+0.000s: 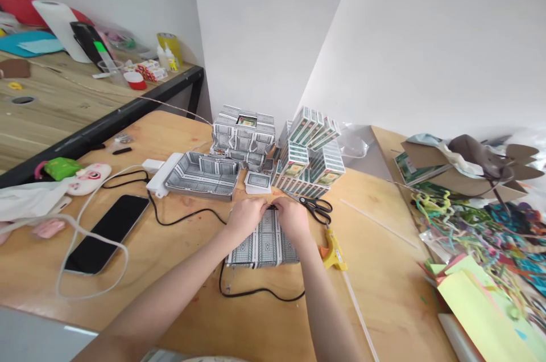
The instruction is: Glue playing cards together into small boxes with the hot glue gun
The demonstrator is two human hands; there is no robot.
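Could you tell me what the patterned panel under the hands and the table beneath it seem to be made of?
The patterned panel looks like playing cards joined edge to edge: printed card backs with white borders, slight sheen. The table looks like pale wood with visible grain, matte, possibly laminate.

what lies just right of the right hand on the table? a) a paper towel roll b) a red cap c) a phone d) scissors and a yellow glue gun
d: black-handled scissors and a yellow glue gun lie just beside the right hand.
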